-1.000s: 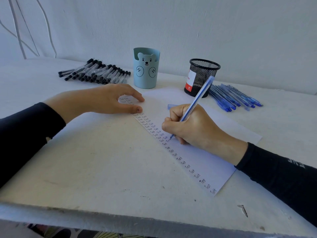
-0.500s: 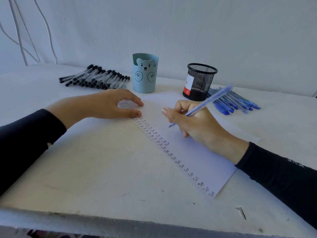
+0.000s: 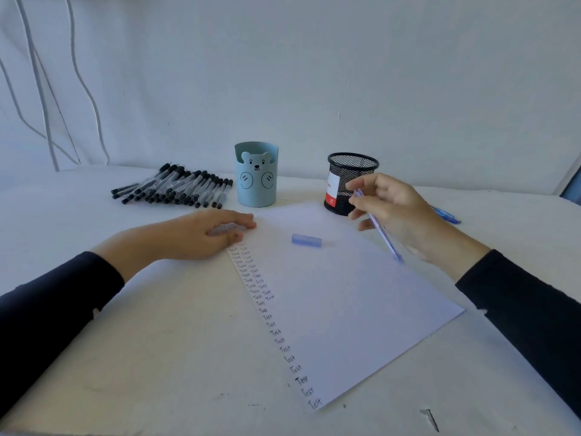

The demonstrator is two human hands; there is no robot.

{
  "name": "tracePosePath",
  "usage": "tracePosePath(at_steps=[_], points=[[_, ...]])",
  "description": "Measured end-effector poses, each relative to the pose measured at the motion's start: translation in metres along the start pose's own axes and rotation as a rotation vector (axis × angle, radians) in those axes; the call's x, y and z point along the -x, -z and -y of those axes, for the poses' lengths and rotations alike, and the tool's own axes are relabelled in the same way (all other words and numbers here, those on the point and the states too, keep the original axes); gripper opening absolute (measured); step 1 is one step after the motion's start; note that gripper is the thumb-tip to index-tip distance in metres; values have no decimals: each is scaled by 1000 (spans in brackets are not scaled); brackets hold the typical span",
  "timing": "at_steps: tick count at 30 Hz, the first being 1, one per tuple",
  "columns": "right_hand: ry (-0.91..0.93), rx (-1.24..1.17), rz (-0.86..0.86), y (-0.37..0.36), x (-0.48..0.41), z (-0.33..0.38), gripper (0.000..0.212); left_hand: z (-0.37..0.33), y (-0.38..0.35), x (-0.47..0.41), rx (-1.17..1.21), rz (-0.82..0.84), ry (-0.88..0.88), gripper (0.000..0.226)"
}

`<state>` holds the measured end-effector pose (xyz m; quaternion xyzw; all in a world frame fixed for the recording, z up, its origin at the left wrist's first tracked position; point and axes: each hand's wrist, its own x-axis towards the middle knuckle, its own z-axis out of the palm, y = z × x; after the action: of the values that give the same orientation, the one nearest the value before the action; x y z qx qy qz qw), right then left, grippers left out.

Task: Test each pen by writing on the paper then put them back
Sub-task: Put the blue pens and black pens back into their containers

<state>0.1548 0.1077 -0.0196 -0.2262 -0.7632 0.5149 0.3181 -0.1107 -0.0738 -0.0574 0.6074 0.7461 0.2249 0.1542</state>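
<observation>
The right hand (image 3: 399, 215) has lifted the blue pen (image 3: 384, 234) off the paper (image 3: 345, 303), pinching it above the far edge; the left hand (image 3: 201, 234) stays flat on a far corner. Capping looks next; the cap (image 3: 306, 240) lies mid-sheet.

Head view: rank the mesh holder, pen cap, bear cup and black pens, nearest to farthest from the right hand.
1. Mesh holder, behind the right hand.
2. Pen cap, on the paper.
3. Bear cup, back centre.
4. Black pens, far left.

Soft even daylight, faint shadows; right hand (image 3: 396, 215) motion-blurred; wide-angle edge bending.
</observation>
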Motion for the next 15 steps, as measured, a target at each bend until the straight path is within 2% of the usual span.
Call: tracePosePath(at_steps=[3, 7, 11, 15], points=[[35, 308, 144, 7, 3, -8, 34, -2, -2, 0, -16, -24, -11, 30], [131, 785, 182, 9, 3, -15, 23, -3, -2, 1, -40, -33, -34, 29], [176, 905, 227, 4, 3, -21, 26, -3, -1, 1, -50, -27, -33, 28], [179, 871, 221, -3, 5, -21, 35, -3, 0, 1, -36, -18, -37, 28]])
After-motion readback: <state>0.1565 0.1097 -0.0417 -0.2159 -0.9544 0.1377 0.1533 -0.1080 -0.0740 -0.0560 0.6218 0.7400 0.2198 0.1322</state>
